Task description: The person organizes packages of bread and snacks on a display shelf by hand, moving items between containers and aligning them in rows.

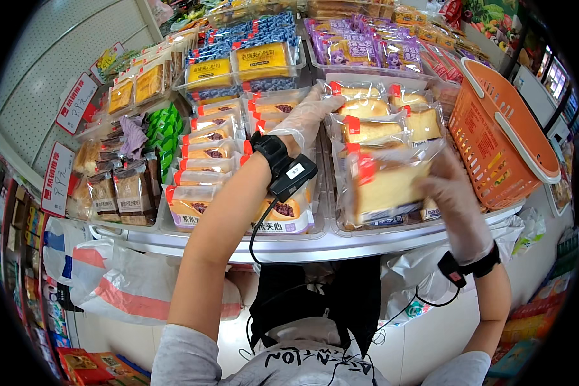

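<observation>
My right hand (446, 198), in a clear plastic glove, grips the right edge of a wrapped toast packet (388, 186). Both are blurred, and the packet is over the front of a clear plastic tray (395, 230) of similar packets. At that tray's back left corner, my gloved left hand (311, 113) has its fingertips against another toast packet (364, 107); whether they hold it is unclear. Below my left forearm, a neighbouring tray (321, 212) contains rows of filled bread packets (210, 150).
An orange plastic basket (487, 130) with pale handles stands right of the toast tray. Farther back are trays of yellow-and-blue packets (263, 58) and purple packets (350, 48). Brown bread packets (134, 190) lie at left beside price signs (58, 178). Plastic bags (120, 280) hang below the table edge (280, 251).
</observation>
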